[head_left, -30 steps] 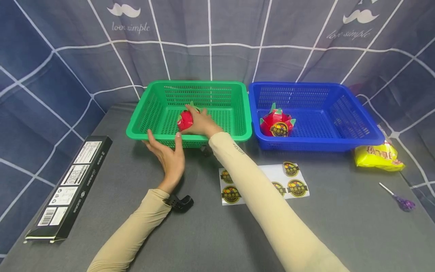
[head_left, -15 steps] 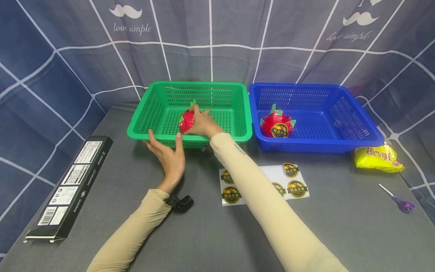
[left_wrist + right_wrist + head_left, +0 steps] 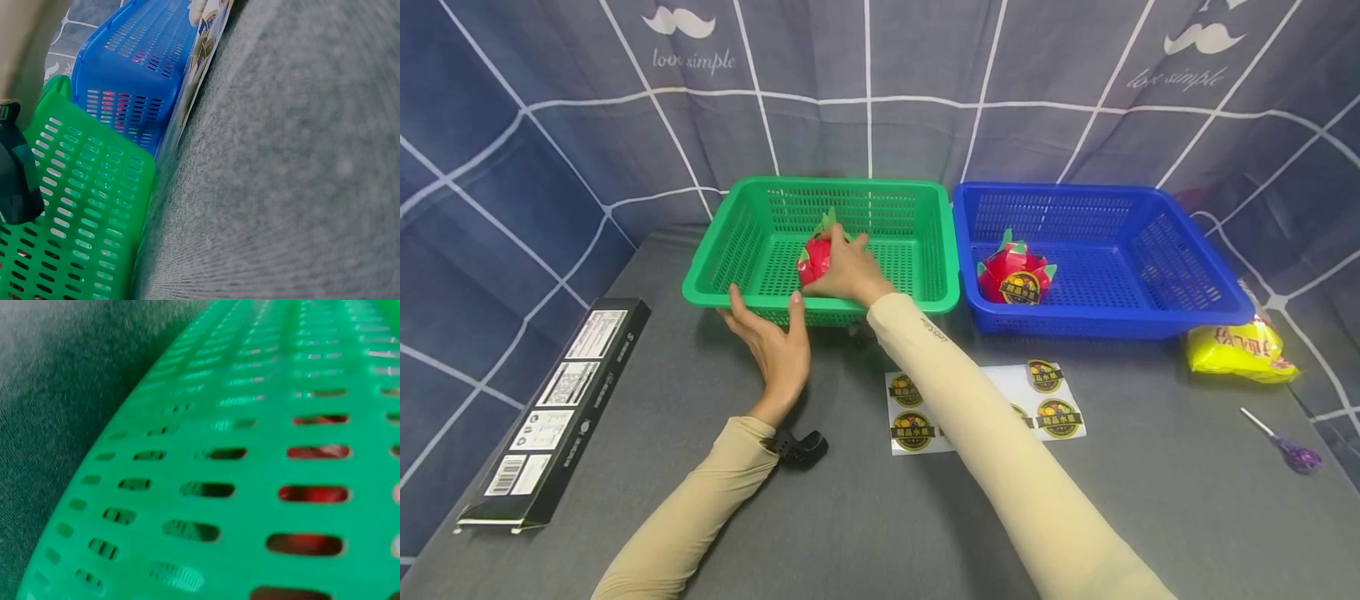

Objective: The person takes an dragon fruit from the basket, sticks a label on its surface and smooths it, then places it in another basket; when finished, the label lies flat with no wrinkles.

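Inside the green basket, my right hand grips a red toy dragon fruit with green leaf tips. Its right side is hidden behind my fingers. My left hand is at the basket's front wall with thumb and fingers spread, and it holds nothing; its fingertips reach the rim. In the right wrist view, the slotted green wall fills most of the picture, with red showing through the holes. A second dragon fruit, bearing a round black-and-gold sticker, sits in the blue basket.
A sticker sheet lies under my right forearm. On the left is a long black box. A yellow snack bag is beside the blue basket's right end, with a purple lollipop nearer. A checked curtain hangs behind.
The dragon fruit in my right hand has shifted slightly up and right, with more of its green top showing. My left hand stays at the basket front.
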### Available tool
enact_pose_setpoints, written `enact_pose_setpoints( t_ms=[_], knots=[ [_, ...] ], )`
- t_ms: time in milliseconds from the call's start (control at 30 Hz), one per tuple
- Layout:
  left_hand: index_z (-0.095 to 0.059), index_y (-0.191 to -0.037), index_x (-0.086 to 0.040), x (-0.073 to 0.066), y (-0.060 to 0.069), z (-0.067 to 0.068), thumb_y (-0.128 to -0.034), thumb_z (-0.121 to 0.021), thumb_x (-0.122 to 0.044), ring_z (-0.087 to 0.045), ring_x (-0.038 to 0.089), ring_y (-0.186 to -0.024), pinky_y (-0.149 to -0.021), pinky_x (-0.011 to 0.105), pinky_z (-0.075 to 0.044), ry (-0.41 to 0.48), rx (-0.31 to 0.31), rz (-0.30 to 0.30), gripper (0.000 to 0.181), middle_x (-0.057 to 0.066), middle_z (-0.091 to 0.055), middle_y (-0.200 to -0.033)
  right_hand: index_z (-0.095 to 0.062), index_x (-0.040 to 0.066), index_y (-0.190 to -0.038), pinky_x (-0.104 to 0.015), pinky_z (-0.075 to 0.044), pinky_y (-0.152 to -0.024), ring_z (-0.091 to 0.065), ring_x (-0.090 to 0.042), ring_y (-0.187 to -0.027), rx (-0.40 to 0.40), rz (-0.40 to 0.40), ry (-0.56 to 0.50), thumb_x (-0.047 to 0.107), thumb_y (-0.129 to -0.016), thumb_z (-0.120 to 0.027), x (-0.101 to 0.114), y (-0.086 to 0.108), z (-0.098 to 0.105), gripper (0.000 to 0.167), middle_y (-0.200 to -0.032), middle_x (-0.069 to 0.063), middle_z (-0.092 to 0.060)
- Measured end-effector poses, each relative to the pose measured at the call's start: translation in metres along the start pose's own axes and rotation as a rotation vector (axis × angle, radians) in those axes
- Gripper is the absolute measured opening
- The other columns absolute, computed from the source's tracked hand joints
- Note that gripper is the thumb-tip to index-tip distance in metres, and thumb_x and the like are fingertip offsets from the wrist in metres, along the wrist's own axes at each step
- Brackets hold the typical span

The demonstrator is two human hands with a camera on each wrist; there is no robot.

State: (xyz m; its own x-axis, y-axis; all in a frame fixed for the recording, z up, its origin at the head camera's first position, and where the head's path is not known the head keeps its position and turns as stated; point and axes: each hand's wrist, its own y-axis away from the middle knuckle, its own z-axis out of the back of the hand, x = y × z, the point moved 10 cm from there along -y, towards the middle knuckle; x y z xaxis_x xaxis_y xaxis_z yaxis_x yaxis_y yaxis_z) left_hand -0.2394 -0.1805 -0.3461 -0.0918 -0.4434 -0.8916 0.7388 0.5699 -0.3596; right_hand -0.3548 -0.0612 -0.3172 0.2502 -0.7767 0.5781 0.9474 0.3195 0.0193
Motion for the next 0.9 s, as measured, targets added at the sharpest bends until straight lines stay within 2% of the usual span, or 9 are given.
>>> enact_pose_setpoints(
  t_ms=[167, 400, 667, 900],
  knots=[
    [-0.004, -0.143, -0.014, 0.000, 0.000, 0.001, -0.0865, -0.050, -0.049, 0.010, 0.021, -0.140, -0.115, 0.039, -0.010, -0.002, -0.008, -0.001, 0.081, 0.018, 0.009, -0.149, -0.024, 0.023, -0.130, -0.032, -0.052, -0.070, -0.050, -0.026, -0.097, -0.108, 0.025, -0.134, 0.044, -0.064, -0.075, 0.003, 0.000, 0.013, 0.086, -0.121, -0.014, -0.036],
    [-0.004, -0.143, -0.014, 0.000, -0.001, 0.000, -0.0860, -0.051, -0.049, 0.011, 0.021, -0.140, -0.115, 0.040, -0.010, -0.001, -0.005, 0.002, 0.081, 0.017, 0.007, -0.149, -0.025, 0.023, -0.130, -0.028, -0.052, -0.077, -0.043, -0.018, -0.112, -0.284, 0.052, -0.379, 0.038, -0.063, -0.077, 0.000, 0.009, 0.038, 0.086, -0.128, -0.008, -0.034],
    [-0.006, -0.143, -0.014, 0.001, -0.002, 0.000, -0.0852, -0.052, -0.049, 0.010, 0.022, -0.140, -0.115, 0.039, -0.008, -0.004, -0.014, 0.003, 0.082, 0.017, 0.005, -0.149, -0.026, 0.022, -0.128, -0.029, -0.051, -0.082, -0.039, -0.013, -0.119, -0.378, 0.118, -0.673, 0.031, -0.064, -0.079, -0.009, 0.034, 0.052, 0.084, -0.133, 0.001, -0.034],
    [-0.008, -0.143, -0.011, 0.000, -0.002, 0.002, -0.0853, -0.053, -0.047, 0.007, 0.023, -0.140, -0.115, 0.038, -0.009, -0.003, -0.032, -0.010, 0.081, 0.019, 0.002, -0.149, -0.024, 0.020, -0.129, -0.030, -0.051, -0.083, -0.040, -0.013, -0.120, -0.417, 0.206, -0.809, 0.024, -0.066, -0.078, -0.011, 0.064, 0.060, 0.083, -0.132, -0.001, -0.037]
  ],
)
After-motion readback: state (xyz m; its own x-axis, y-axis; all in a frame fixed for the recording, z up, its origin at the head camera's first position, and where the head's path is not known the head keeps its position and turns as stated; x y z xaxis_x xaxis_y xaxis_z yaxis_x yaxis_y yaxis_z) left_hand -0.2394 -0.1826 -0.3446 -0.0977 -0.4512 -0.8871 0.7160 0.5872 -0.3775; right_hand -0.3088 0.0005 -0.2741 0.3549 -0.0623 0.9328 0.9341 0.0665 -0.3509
